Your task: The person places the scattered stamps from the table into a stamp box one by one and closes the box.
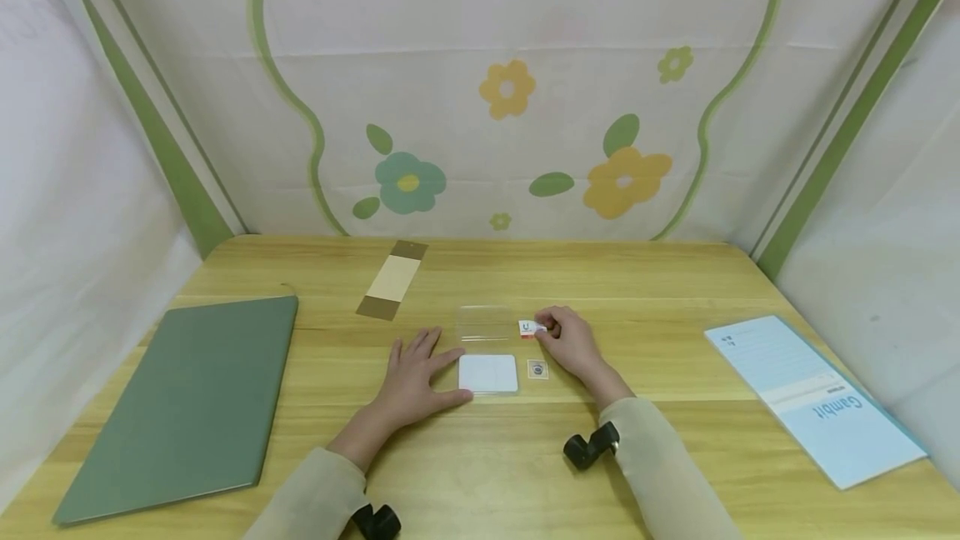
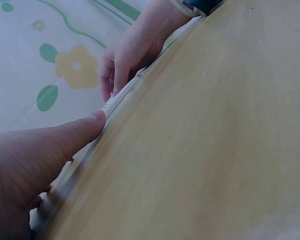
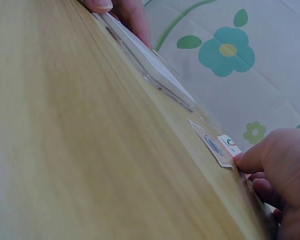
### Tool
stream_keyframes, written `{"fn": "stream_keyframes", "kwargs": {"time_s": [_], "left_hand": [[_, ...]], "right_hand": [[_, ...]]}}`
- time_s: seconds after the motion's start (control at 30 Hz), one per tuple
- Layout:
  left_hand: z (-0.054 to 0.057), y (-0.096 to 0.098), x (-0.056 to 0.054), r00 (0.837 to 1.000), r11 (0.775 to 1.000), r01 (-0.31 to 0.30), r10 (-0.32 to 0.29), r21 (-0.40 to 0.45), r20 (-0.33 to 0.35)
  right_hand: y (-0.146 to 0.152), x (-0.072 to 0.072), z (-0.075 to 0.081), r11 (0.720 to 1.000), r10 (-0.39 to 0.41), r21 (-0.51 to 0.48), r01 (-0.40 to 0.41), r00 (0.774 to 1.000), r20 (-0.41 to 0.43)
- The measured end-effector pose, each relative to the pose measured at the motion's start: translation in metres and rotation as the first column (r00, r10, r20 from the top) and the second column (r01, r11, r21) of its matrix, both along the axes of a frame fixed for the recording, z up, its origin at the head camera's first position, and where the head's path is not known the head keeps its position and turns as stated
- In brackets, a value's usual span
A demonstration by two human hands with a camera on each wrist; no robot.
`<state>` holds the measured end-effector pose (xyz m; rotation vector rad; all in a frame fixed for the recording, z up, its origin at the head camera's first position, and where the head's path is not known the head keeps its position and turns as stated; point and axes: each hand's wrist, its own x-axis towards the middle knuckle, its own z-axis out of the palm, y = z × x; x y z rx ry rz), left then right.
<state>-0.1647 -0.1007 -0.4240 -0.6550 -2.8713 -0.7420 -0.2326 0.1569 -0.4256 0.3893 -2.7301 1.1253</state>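
A stack of white cards [image 1: 487, 373] in a clear plastic box base lies on the table in the head view. My left hand [image 1: 416, 382] is spread flat, with its thumb and index fingertip touching the left corners of that box. My right hand [image 1: 576, 347] pinches a small white card with a red edge [image 1: 528, 329] between thumb and fingers, low over the table. Just in front of it lies a small square card with a dark round print [image 1: 537, 369], also seen in the right wrist view as a square card [image 3: 212, 145]. Behind the box rests a clear plastic lid [image 1: 483, 323].
A large green folder [image 1: 187, 407] covers the table's left side. A brown and cream strip [image 1: 393, 280] lies towards the back. At the right is a light blue notepad [image 1: 813, 398]. A floral curtain [image 1: 465, 107] hangs behind the table.
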Motion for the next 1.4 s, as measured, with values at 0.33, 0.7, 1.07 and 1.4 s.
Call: {"fn": "stream_keyframes", "kwargs": {"time_s": [0.33,0.7,1.07,1.4], "left_hand": [[0.002,-0.001,0.0,1.0,1.0,-0.005,0.005,0.004,0.006],[0.002,0.0,0.001,1.0,1.0,-0.006,0.006,0.005,0.009],[0.001,0.0,0.002,1.0,1.0,-0.011,0.011,0.0,0.013],[0.0,0.0,0.0,1.0,1.0,-0.022,0.022,-0.01,0.004]], "right_hand": [[-0.001,-0.002,0.0,1.0,-0.006,0.016,0.006,1.0,0.0],[-0.004,0.0,0.005,0.998,-0.023,-0.059,0.026,0.999,0.04],[-0.017,0.01,0.021,0.973,0.047,-0.229,-0.016,0.991,0.128],[-0.051,0.037,0.023,0.938,0.229,-0.294,-0.182,0.964,0.134]]}}
